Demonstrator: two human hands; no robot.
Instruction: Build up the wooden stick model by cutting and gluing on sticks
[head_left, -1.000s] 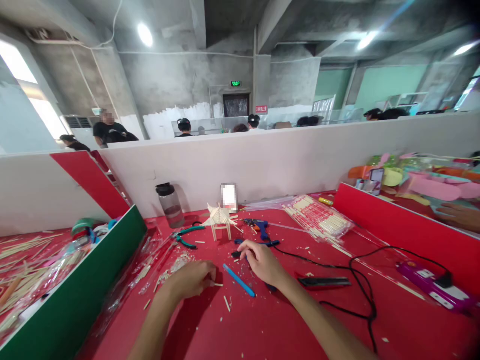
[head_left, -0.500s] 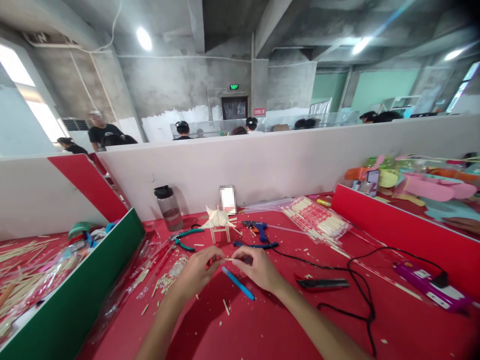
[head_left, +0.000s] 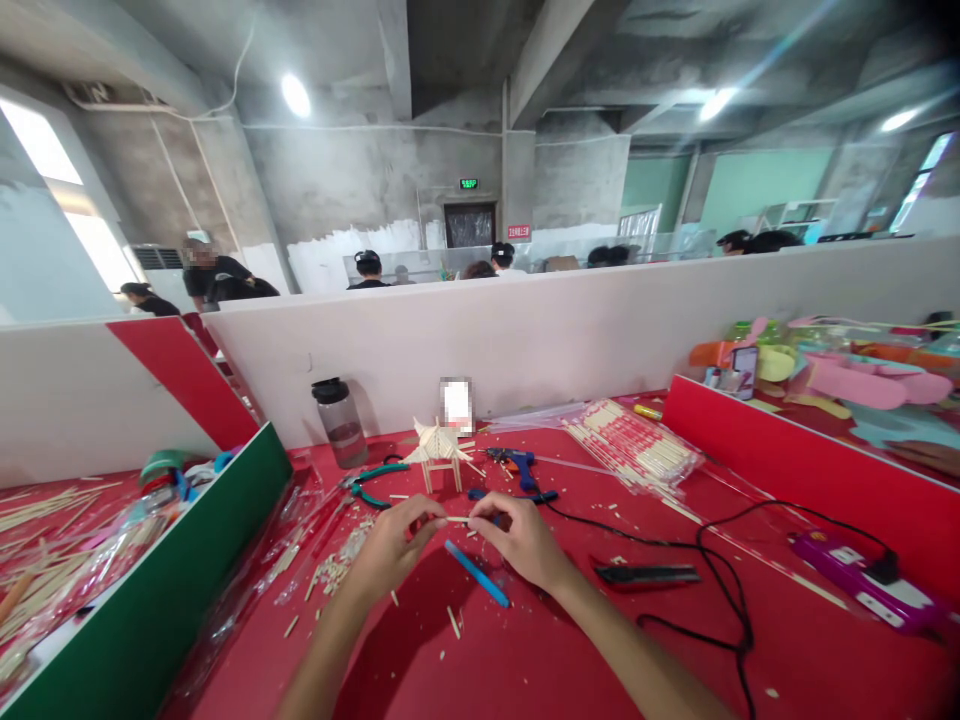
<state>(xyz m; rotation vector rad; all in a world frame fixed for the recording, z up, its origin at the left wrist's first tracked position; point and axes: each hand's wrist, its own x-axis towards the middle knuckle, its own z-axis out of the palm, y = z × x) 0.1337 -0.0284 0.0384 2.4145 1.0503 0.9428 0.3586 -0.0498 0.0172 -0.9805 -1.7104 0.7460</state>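
One stick (head_left: 457, 519), pinched at its ends by left hand (head_left: 391, 548) and right hand (head_left: 523, 545), before the model (head_left: 438, 445) toward the desk's (head_left: 480, 670) far edge, could snap or drop among scraps (head_left: 336, 568) under uneven pressure.

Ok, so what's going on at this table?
A person's left grip and right grip hold a short wooden stick by its ends, above the red table. A blue pen lies on the near side. Beyond stands a small stick model, with pliers to its left and a glue gun to its right.
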